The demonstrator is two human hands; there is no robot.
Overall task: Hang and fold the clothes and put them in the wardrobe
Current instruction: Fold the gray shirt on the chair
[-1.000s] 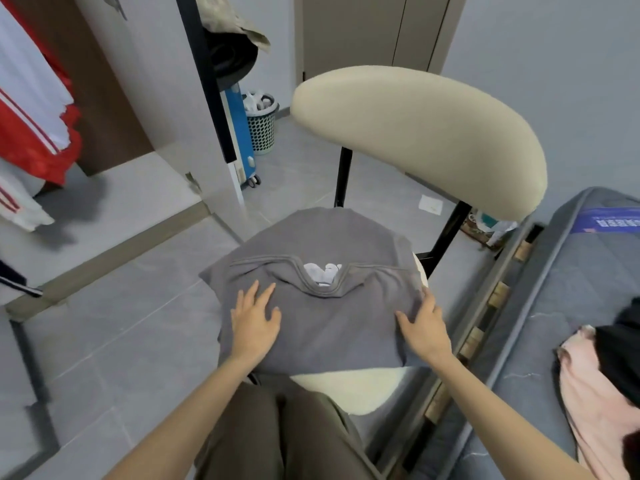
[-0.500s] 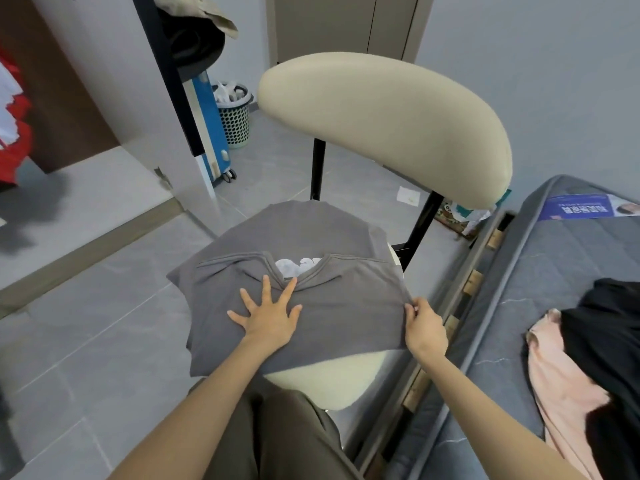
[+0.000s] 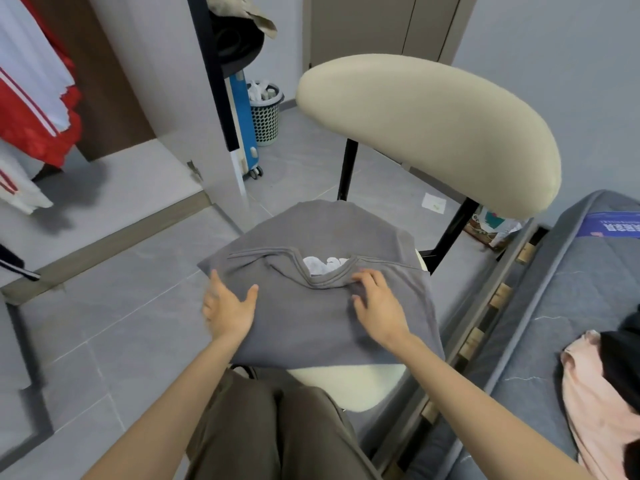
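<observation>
A folded grey T-shirt (image 3: 311, 317) lies on the cream seat of a chair (image 3: 349, 386), collar facing up with a white print showing inside it. My left hand (image 3: 227, 308) is at the shirt's left edge, thumb on top of the cloth and fingers at the edge. My right hand (image 3: 379, 304) lies on the shirt just below the collar, fingers spread and lightly bent. At the left, red and white clothes (image 3: 31, 95) hang in the open wardrobe (image 3: 114, 181).
The chair's cream backrest (image 3: 433, 129) rises behind the shirt. A grey mattress (image 3: 571, 306) at the right carries a pink garment (image 3: 602, 403) and a black one (image 3: 623, 368). A mesh bin (image 3: 265, 114) and a blue wheeled item (image 3: 244, 126) stand behind the wardrobe's edge.
My left hand has slid from the middle of the shirt to its left edge. My right hand has left the right edge and come to rest below the collar.
</observation>
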